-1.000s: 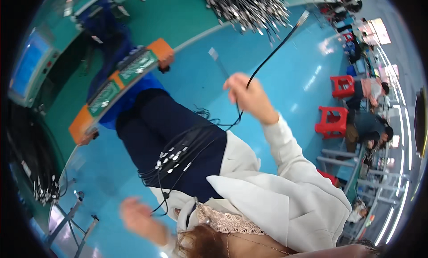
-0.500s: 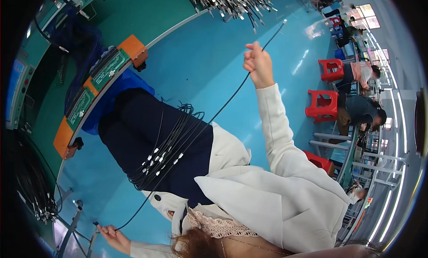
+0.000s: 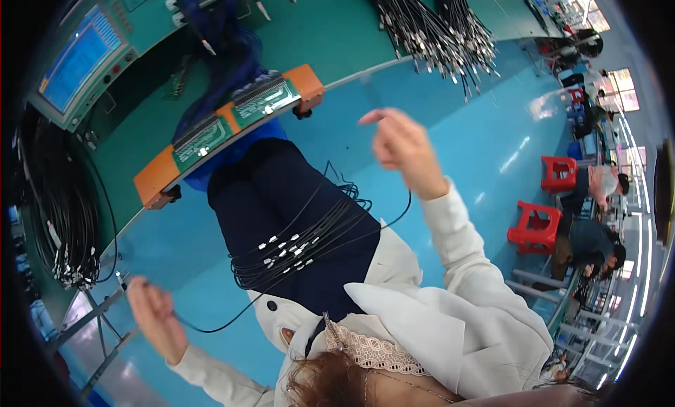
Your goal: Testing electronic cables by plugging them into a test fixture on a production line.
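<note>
Black cable (image 3: pixel 211 331) sagged from the left hand (image 3: pixel 155 315), its blurred fingers closed round it near one tip. Long axis ran slantwise, rising rightward past the cable bundle (image 3: pixel 299 251) on the thighs (image 3: pixel 256 182) toward the right hand (image 3: pixel 406 148), half-curled, forefinger out; grip there unclear. Left nearer that tip.

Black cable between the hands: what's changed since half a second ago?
The black cable, stretched straight then, now hangs slack and curved. The left hand has moved forward, the right hand closer to the lap. Whether the right hand holds the cable now is unclear. Unchanged: the left hand grips the cable; the cable bundle lies across the lap.
</note>
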{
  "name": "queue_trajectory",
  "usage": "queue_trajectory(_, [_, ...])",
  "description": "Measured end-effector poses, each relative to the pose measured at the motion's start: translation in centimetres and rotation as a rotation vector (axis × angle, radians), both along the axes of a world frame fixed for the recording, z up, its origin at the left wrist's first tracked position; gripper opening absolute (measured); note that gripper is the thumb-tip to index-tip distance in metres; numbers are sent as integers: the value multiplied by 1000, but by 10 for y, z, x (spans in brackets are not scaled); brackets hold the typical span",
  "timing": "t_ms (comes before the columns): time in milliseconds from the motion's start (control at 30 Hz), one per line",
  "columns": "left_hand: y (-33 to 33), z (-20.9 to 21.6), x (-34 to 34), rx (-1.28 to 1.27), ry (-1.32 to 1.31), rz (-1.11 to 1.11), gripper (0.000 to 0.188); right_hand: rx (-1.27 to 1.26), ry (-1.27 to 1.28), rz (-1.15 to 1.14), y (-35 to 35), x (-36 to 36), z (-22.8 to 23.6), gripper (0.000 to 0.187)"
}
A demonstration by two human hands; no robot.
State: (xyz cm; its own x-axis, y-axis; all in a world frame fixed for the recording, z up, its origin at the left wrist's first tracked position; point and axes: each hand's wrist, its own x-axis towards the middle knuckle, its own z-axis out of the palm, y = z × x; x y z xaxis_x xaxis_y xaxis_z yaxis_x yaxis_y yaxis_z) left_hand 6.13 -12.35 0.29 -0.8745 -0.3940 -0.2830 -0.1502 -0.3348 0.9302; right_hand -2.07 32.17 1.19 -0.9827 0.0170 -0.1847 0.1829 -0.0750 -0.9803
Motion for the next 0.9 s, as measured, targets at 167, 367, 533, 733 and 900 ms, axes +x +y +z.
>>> queue_trajectory(167, [111, -9, -49, 88, 6, -319, 20, -222, -92, 127, -78, -14, -25, 25])
queue_trajectory(367, [156, -26, -68, 195, 83, -304, 22, -293, -242, 172, -99, -15, -40, 20])
queue_trajectory(533, [157, -33, -71, 295, 47, -321, 23, -489, -333, 172, -96, -17, -42, 21])
queue_trajectory(733, [158, -32, -72, 291, 30, -323, 23, -275, -199, 100, -97, -16, -50, 19])
queue_trajectory(900, [157, -36, -72, 282, 13, -335, 24, 583, 445, -196, -109, -15, -68, 9])
